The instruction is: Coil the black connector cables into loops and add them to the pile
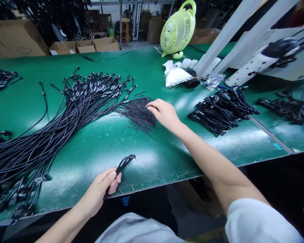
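Observation:
My left hand [108, 181] is closed around a folded black cable [125, 162], held over the front edge of the green table. A small plug with metal pins sticks out at the bundle's top end. My right hand [164, 114] is at the right side of a heap of thin black ties [139, 113]. Its thumb and forefinger are pinched together; whatever is between them is too small to make out. To the left lies a large bunch of long black cables [73, 116] with grey sleeves near their ends.
Folded cable bundles [223, 109] are stacked to the right. Behind them are a white plastic bag [176, 77], a white patterned bottle [253, 69] and slanted metal posts [224, 37]. A green fan [178, 30] stands at the table's far edge, with cardboard boxes [105, 44] beyond.

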Tool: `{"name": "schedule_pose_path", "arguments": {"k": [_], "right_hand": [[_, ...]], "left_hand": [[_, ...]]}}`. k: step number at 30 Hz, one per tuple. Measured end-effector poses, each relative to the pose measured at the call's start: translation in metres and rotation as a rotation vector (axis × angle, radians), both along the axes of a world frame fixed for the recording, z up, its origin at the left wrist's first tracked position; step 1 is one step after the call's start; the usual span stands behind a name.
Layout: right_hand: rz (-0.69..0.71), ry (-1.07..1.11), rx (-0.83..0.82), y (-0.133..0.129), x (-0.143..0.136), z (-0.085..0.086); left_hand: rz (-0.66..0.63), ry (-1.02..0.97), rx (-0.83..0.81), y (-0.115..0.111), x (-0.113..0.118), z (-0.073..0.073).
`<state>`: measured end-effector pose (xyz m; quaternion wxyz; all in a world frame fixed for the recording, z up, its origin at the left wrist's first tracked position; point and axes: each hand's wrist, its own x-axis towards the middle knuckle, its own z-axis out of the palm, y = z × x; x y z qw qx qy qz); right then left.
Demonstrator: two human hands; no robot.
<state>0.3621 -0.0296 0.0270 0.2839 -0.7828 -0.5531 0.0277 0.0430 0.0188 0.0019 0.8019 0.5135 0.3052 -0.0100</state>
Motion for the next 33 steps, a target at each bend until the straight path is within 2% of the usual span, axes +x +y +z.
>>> {"name": "schedule_pose_path", "arguments": {"k": [1, 3, 6, 9, 11, 14, 17, 19, 21, 24, 26, 30, 32, 33], "right_hand": [[-0.066, -0.047, -0.016, 0.009, 0.011, -0.01], [-0.101, -0.115, -0.07, 0.022, 0.022, -0.03], [-0.108, -0.173, -0.062, 0.028, 0.021, -0.044], [-0.157, -0.154, 0.034, 0.021, 0.016, -0.042], [-0.129, -0.159, 0.072, 0.017, 0.013, -0.039], [0.009, -0.279, 0.003, 0.023, 0.01, -0.042], [0.077, -0.382, -0.095, 0.037, 0.009, -0.044], [0.059, -0.395, -0.081, 0.041, 0.007, -0.04], [-0.017, -0.395, -0.015, 0.035, 0.0, -0.03], [-0.111, -0.335, 0.103, 0.008, -0.029, -0.013], [-0.031, -0.15, 0.142, -0.016, -0.062, -0.009], [0.222, 0.395, 0.09, -0.052, -0.14, -0.018], [0.229, 0.442, 0.103, -0.062, -0.166, -0.025], [0.219, 0.375, 0.129, -0.065, -0.174, -0.028]], "left_hand": [[0.06, -0.003, -0.025, 0.0, 0.002, 0.0], [0.133, -0.007, -0.07, -0.001, 0.007, 0.0], [0.155, -0.026, -0.104, -0.001, 0.012, 0.002], [0.175, -0.047, -0.11, -0.001, 0.012, 0.002], [0.216, -0.061, -0.105, -0.002, 0.011, 0.0], [0.255, -0.089, -0.101, -0.005, 0.01, -0.003], [0.307, -0.121, -0.116, -0.007, 0.012, -0.003], [0.354, -0.14, -0.127, -0.008, 0.013, -0.001], [0.392, -0.16, -0.121, -0.009, 0.012, 0.002], [0.441, -0.208, -0.08, -0.014, 0.012, 0.007], [0.449, -0.248, -0.056, -0.019, 0.015, 0.009], [0.418, -0.29, -0.057, -0.03, 0.023, 0.01], [0.411, -0.297, -0.032, -0.034, 0.023, 0.008], [0.408, -0.298, 0.004, -0.035, 0.022, 0.007]]}}
